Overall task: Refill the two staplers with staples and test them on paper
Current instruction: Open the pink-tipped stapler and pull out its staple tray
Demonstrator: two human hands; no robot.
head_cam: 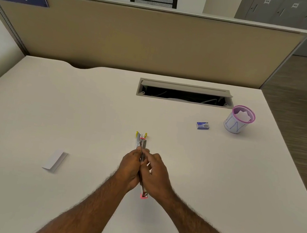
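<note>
Both hands close together around one pink stapler above the desk: left hand and right hand each grip it, hiding its middle. A second, yellow stapler lies just beyond, partly covered. One staple box. One folded paper. One pink mesh cup holds white paper.

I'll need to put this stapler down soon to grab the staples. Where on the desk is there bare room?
Bare room lies left of both hands, between the folded paper and the pink stapler; also right of the right hand, below the staple box. It is crowded just ahead, where the yellow stapler lies, and around the pink mesh cup.
</note>
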